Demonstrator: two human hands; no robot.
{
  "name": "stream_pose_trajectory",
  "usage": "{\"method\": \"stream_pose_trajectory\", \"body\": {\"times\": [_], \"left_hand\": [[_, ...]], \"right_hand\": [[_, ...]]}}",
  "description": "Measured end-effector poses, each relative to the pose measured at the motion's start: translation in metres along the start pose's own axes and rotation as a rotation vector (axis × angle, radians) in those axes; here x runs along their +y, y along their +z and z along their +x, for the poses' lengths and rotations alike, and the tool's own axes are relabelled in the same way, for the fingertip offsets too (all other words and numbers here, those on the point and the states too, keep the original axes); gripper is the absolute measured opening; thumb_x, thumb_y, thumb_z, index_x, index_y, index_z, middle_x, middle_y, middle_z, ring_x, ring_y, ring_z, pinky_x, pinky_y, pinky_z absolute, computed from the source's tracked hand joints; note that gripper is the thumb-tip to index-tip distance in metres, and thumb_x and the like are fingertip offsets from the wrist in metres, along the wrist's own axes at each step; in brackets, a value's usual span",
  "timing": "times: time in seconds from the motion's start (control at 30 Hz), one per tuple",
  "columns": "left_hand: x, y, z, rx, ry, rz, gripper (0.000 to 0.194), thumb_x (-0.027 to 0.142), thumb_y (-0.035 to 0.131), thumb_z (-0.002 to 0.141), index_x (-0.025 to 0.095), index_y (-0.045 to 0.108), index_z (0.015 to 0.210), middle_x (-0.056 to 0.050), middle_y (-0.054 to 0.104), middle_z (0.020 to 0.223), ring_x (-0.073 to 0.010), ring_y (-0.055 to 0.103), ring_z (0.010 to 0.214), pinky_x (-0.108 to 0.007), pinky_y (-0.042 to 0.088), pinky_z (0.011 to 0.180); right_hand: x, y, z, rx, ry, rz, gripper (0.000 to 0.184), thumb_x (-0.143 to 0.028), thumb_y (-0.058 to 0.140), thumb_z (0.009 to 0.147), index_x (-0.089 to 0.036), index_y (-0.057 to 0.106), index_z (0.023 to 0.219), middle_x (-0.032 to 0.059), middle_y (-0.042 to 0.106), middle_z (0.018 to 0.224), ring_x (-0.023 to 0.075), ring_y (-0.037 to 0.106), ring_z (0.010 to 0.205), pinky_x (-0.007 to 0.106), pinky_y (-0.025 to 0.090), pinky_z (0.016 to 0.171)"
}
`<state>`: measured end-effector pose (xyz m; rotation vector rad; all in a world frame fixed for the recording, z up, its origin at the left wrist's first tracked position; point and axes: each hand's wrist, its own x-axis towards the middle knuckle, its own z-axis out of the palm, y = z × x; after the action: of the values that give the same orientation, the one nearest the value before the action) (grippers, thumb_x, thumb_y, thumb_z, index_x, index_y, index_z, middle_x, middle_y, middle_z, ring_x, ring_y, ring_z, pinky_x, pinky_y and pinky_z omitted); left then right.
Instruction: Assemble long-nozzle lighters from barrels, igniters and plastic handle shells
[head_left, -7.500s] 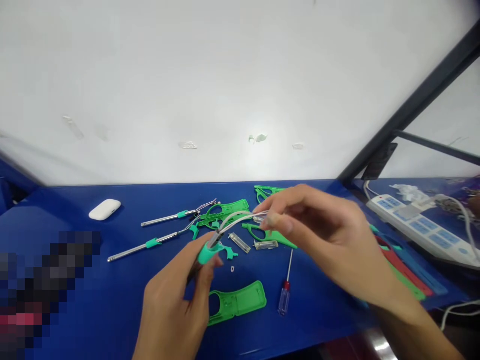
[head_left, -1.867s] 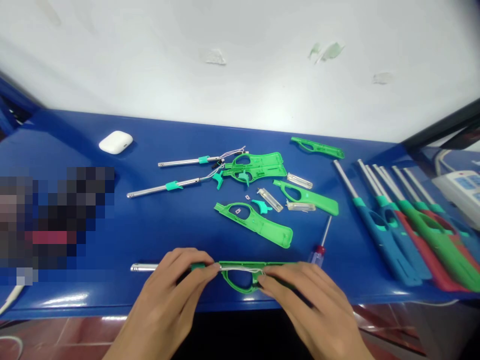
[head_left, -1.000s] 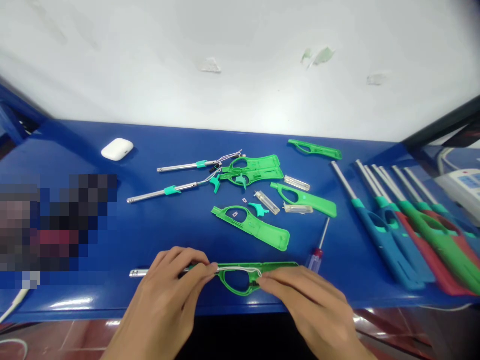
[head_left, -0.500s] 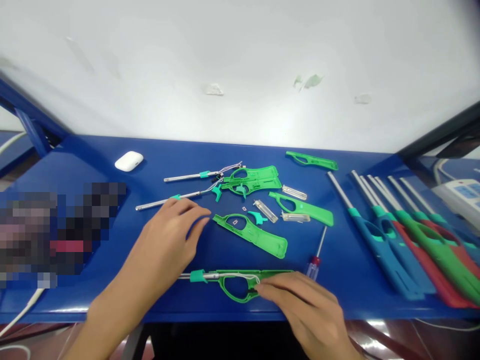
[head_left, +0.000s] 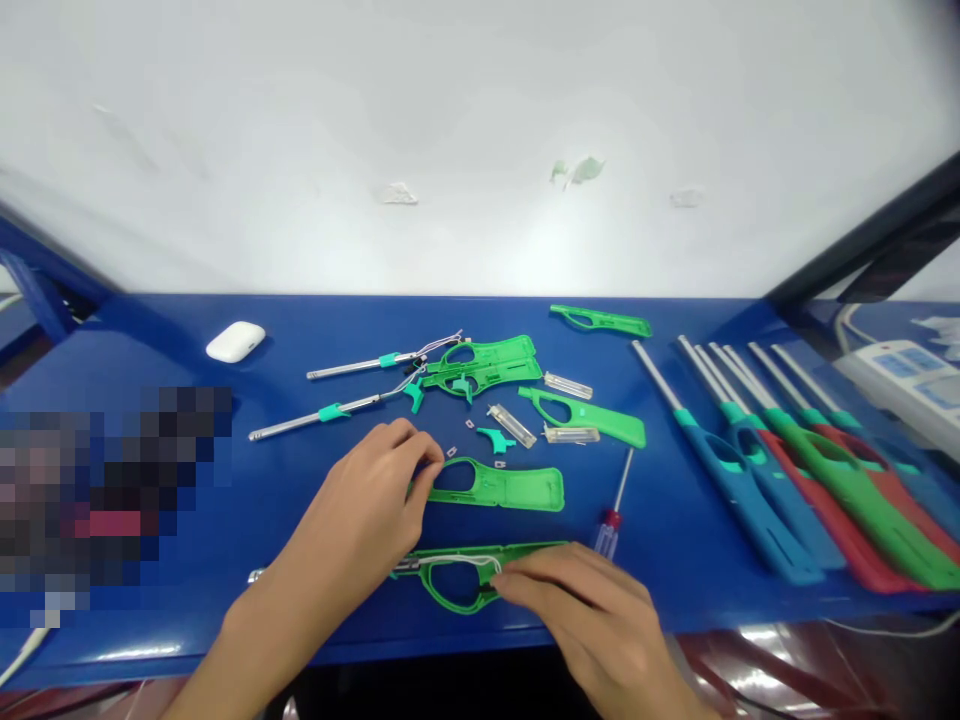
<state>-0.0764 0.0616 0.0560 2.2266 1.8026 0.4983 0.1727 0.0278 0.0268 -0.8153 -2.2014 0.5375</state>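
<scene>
A green lighter half-shell with a metal tube and white wires [head_left: 465,575] lies near the table's front edge. My right hand [head_left: 592,620] rests on its rear end, fingers curled and pressing it down. My left hand [head_left: 367,520] reaches over it and pinches the front tip of a second green half-shell [head_left: 499,487], which lies flat just behind. Small teal triggers [head_left: 495,438] and tiny metal bits lie beside that shell.
Further back on the blue table [head_left: 150,350] lie two tube assemblies [head_left: 330,410], more green shells [head_left: 487,360], clear cartridges [head_left: 511,424] and a white earbud case [head_left: 235,341]. A red-handled screwdriver [head_left: 611,510] lies to the right. Several finished lighters [head_left: 772,450] are lined up at the right.
My left hand left the front lighter's tube, reached back and took hold of the second green shell, which has swung round to lie level. My right hand stayed on the front shell.
</scene>
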Motion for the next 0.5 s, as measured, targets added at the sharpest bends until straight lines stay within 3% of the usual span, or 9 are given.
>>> {"method": "stream_pose_trajectory", "body": {"times": [0.2,0.4,0.5], "left_hand": [[0.000,0.003,0.000,0.030,0.027,-0.032,0.027,0.026,0.042,0.107,0.023,0.068,0.111,-0.004,0.069,0.103,-0.0182,0.069,0.086,-0.032,0.056,0.077],[0.002,0.012,0.025,0.033,0.150,0.049,0.025,0.022,0.049,0.106,0.023,0.067,0.123,-0.006,0.065,0.115,-0.0227,0.066,0.103,-0.034,0.056,0.080],[0.008,0.019,0.037,0.022,0.222,0.098,0.022,0.020,0.055,0.103,0.021,0.067,0.122,-0.007,0.064,0.116,-0.0248,0.062,0.106,-0.031,0.054,0.071]], "right_hand": [[0.001,0.001,-0.002,0.003,0.010,0.007,0.027,-0.007,0.053,0.103,-0.020,0.075,0.113,0.0030,0.079,0.101,0.0147,0.076,0.088,0.026,0.064,0.077],[0.002,0.001,-0.002,-0.006,0.001,0.021,0.026,-0.009,0.054,0.104,-0.020,0.075,0.115,0.0039,0.079,0.101,0.0154,0.075,0.089,0.026,0.063,0.078],[0.002,0.001,-0.003,-0.003,0.000,0.021,0.026,-0.009,0.053,0.104,-0.020,0.074,0.116,0.0040,0.079,0.101,0.0158,0.075,0.088,0.027,0.063,0.077]]}}
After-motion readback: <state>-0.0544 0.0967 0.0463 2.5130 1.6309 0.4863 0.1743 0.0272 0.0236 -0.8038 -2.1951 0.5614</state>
